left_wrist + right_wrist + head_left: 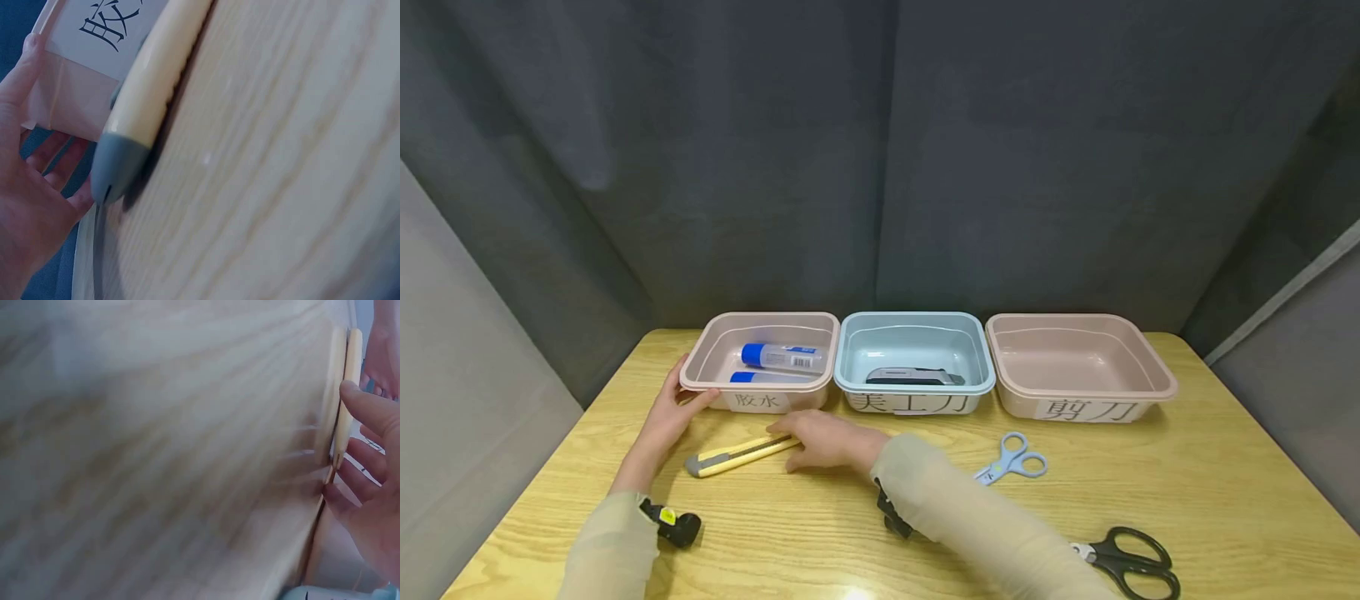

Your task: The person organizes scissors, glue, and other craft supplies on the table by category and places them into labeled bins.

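While the left hand [672, 418] grips a corner of the left pink bin [730, 333] (two blue-capped bottles [790, 358] inside), the right hand [823, 437] straddles one end of a yellow cutter [741, 457] before it; firmness of hold, cannot tell. Alongside: blue bin [917, 340], grey cutter [910, 377] within; right pink bin [1075, 358]. Right sleeve [977, 521] hides blades of light-blue scissors [1009, 458] and black scissors [1107, 556].

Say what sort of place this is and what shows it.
Probably a staged tabletop sorting area: a wooden table stands before a dark curtain, and three bins with paper labels line its far side.
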Demonstrator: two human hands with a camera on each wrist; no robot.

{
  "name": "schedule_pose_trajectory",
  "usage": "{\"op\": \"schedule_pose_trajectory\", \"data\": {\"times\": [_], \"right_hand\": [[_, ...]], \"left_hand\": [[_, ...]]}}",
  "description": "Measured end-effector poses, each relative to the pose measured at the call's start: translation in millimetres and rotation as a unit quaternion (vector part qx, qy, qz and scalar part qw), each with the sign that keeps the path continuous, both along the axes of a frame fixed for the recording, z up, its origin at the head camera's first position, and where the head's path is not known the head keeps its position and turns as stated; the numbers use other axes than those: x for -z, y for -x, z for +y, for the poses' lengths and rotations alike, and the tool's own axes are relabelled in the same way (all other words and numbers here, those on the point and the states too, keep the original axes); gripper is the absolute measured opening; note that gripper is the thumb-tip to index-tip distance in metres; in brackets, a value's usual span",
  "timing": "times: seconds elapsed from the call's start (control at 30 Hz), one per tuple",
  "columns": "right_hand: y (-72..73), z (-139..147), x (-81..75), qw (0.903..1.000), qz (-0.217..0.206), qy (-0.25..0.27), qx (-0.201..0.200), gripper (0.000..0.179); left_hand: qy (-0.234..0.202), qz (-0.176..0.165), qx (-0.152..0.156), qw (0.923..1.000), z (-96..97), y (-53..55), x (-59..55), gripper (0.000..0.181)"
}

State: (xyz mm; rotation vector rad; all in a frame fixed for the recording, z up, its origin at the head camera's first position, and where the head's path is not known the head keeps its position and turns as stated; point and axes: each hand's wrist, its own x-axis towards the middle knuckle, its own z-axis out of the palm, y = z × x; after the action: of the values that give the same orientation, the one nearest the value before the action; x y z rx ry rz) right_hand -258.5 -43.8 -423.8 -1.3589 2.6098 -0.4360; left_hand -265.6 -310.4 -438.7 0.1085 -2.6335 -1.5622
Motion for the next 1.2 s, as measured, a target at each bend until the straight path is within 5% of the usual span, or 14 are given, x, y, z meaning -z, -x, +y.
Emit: {"op": "schedule_pose_trajectory", "data": {"times": [0.77,1.2], "right_hand": [[-5.6,-18.5,-2.6,0.9974,0.064,-0.031,0.008,0.044],[-6.9,-2.7,-7.8,0.9974,0.054,-0.04,0.026,0.042]], "left_hand": [[-0.01,0.008,0.004,0.9999,-0.8,0.7,2.4,0.092],[-0.01,0.004,0.002,0.9999,-1.0,0.9,2.4,0.094]]}}
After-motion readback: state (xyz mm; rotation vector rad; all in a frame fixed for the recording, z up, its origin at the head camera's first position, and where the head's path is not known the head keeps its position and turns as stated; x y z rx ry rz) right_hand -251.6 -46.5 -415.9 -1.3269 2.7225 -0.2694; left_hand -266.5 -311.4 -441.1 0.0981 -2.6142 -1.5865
